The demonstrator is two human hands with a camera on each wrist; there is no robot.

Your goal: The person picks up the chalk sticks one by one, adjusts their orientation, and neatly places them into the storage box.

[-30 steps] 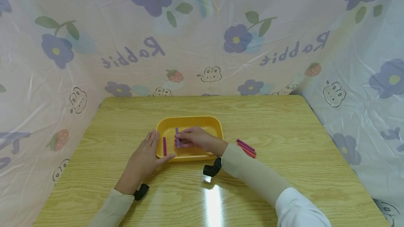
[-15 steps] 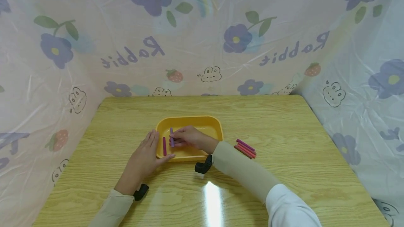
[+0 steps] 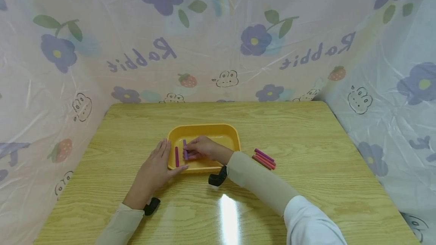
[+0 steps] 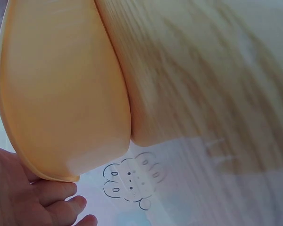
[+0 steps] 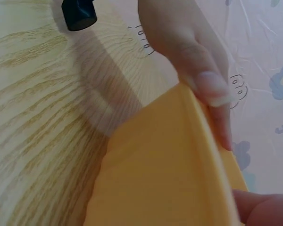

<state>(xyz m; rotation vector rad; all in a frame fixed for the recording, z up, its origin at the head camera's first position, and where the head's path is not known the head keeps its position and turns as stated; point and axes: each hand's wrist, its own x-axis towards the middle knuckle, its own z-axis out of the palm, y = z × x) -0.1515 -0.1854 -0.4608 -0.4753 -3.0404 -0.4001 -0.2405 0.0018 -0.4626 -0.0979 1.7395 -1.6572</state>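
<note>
A shallow yellow plastic tray (image 3: pixel 226 131) stands on the table. My left hand (image 3: pixel 151 173) rests against its left end, fingers straight along the side and thumb across the front rim. In the left wrist view, part of the left hand (image 4: pixel 33 202) touches the tray's edge. My right hand (image 3: pixel 203 148) reaches inside the tray and pinches a thin purple stick (image 3: pixel 185 143), held close to the tray floor; contact cannot be told. Left of it lies a magenta stick (image 3: pixel 176 157) in the tray. The right wrist view hides the purple stick behind the tray wall (image 5: pixel 146 165).
Right of the tray, several sticks (image 3: pixel 263 159) in purple, red and brown lie side by side on the wood-grain table (image 3: pixel 293 131). A patterned curtain (image 3: pixel 211 56) surrounds the table's back and sides. Black wrist cameras sit below both hands, the right one (image 3: pixel 217 177) near the tray's front.
My right hand has moved left inside the tray, bringing the purple stick nearer the magenta one, then has nearly stopped. The left hand keeps its place on the tray.
</note>
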